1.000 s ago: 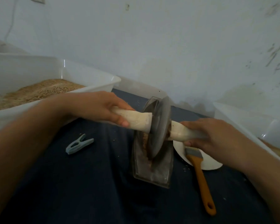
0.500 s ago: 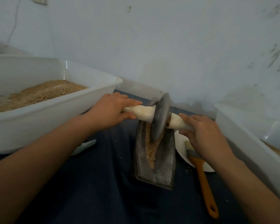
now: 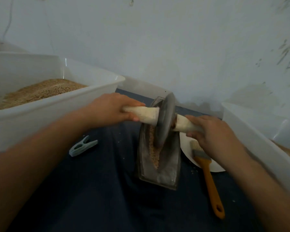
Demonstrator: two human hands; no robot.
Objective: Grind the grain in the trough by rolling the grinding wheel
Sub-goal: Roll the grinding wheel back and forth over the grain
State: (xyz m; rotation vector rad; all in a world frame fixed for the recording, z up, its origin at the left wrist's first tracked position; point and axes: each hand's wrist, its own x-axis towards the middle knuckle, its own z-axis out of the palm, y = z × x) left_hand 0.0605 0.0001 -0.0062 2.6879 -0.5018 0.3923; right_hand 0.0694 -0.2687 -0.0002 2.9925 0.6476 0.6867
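**Wheel held level by its two handles, edge down in the grain**

The big white tub (image 3: 57, 104) stood at the left, heaped with grain and close at hand, likely the supply for refills; a second white tub (image 3: 251, 131) flanked the right. Between them, on the dark cloth (image 3: 90, 190), lay the boat-shaped trough (image 3: 167, 166), set lengthwise away from the person so the wheel could run along it. The grinding wheel (image 3: 166, 121) stood on edge toward the far end of the trough, tilted slightly, its rim down in the grain (image 3: 155, 154) lining the groove. The left hand (image 3: 110, 109) was wrapped round the left handle (image 3: 144, 113), and the right hand (image 3: 213, 131) curled over the right handle (image 3: 184, 124), one on each side, probably to press evenly. A brush (image 3: 208, 173) lay across a white plate (image 3: 187, 148) just right of the trough, and a clothes peg (image 3: 83, 146) lay to the left.
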